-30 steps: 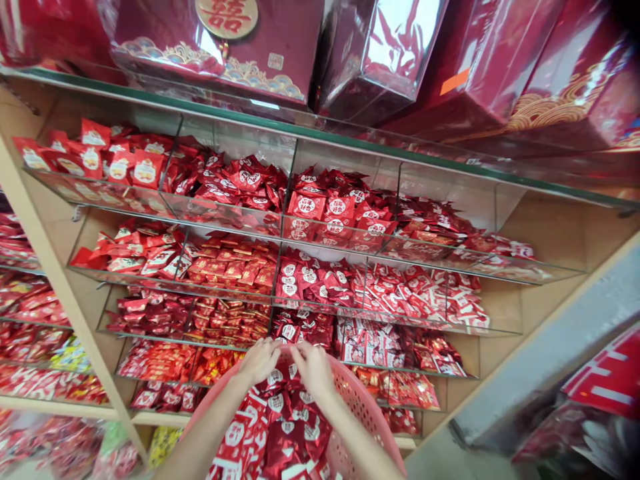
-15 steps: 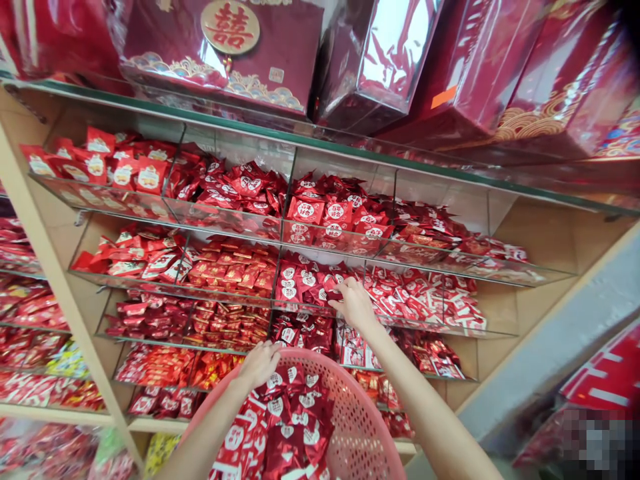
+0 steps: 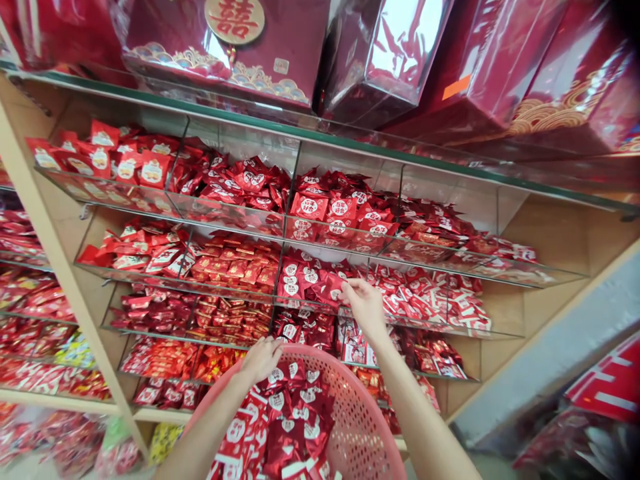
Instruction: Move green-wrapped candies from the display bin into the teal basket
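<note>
Right hand (image 3: 367, 305), frame centre: fingers pinched on a red foil packet (image 3: 334, 288) at the front edge of the glass shelf bin (image 3: 320, 303). Left hand (image 3: 261, 359), lower centre: fingers curled over the rim of the pink basket (image 3: 360, 427), which is full of like packets. Packet judged light, crinkly, slippery; best gripped by its sealed edge.

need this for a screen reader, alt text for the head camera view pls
A person's right hand pinches a red candy packet at a glass shelf bin, while the left hand grips the rim of a pink basket full of similar packets. Red gift boxes sit above.
</note>
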`<state>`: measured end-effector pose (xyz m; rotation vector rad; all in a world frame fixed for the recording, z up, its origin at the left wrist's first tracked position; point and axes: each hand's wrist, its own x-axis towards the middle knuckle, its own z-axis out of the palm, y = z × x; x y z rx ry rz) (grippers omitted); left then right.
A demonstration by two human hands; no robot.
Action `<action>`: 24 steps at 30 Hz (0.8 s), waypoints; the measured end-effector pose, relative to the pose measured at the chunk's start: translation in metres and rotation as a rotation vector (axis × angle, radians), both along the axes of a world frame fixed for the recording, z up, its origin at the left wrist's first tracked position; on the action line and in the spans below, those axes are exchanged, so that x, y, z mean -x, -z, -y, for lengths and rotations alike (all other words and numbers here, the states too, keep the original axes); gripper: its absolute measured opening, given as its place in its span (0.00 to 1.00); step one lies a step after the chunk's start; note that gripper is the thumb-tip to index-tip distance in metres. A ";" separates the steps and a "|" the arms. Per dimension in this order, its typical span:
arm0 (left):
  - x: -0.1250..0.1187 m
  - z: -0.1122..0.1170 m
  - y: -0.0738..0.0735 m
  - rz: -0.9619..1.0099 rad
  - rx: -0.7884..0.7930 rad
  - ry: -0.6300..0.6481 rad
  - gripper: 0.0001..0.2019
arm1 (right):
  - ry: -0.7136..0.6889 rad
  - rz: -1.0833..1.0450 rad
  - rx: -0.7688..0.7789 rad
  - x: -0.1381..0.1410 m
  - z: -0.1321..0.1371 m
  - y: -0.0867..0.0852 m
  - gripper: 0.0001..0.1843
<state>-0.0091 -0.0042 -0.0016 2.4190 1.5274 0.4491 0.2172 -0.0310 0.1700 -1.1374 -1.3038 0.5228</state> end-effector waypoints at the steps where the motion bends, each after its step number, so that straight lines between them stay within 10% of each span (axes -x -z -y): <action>1: 0.000 0.000 0.001 0.001 -0.007 0.004 0.23 | -0.059 -0.129 0.053 0.005 0.005 0.007 0.13; 14: -0.001 0.000 0.001 -0.027 -0.035 0.001 0.22 | -0.176 -0.345 0.647 0.031 0.035 0.149 0.12; 24: -0.002 0.002 -0.004 -0.039 -0.015 0.003 0.22 | -0.184 -0.376 0.668 0.014 0.038 0.174 0.22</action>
